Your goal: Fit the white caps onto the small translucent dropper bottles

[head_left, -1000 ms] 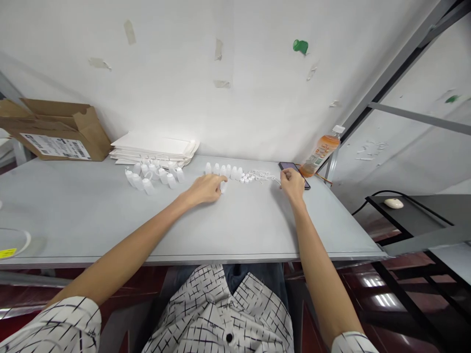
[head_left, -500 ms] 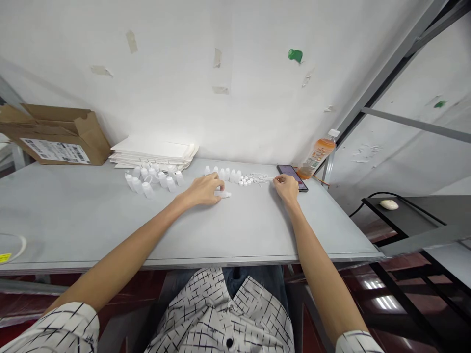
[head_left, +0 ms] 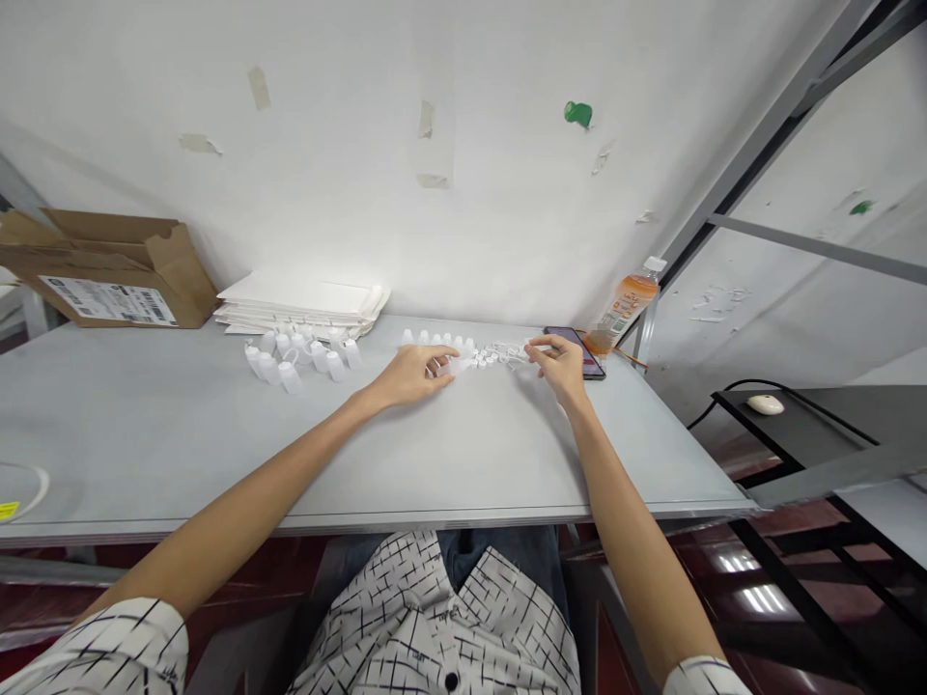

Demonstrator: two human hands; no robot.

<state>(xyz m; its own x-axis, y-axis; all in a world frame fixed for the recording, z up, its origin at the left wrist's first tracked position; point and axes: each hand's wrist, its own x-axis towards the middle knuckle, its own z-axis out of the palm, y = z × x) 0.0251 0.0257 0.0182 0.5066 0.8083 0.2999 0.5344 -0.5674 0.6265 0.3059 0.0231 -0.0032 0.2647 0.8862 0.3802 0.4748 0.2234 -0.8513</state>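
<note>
My left hand is closed round a small translucent white squeeze bottle, which lies tilted with its tip pointing right. Beyond it, a row of similar small bottles stands upright. My right hand pinches a thin white plastic piece at its fingertips; its exact shape is too small to tell. Between the hands lie several small white caps and a loose pile of thin white plastic pieces. Further left stands a group of white bottles with thin tops fitted, some with looped straps.
A phone lies just behind my right hand, with an orange drink bottle leaning beside it. At the back left are a stack of white sheets and an open cardboard box. A white loop with a yellow label lies at the left edge.
My left hand has lifted the bottle and moved it slightly right and away from me. My right hand has drawn a little left with the thin piece.
</note>
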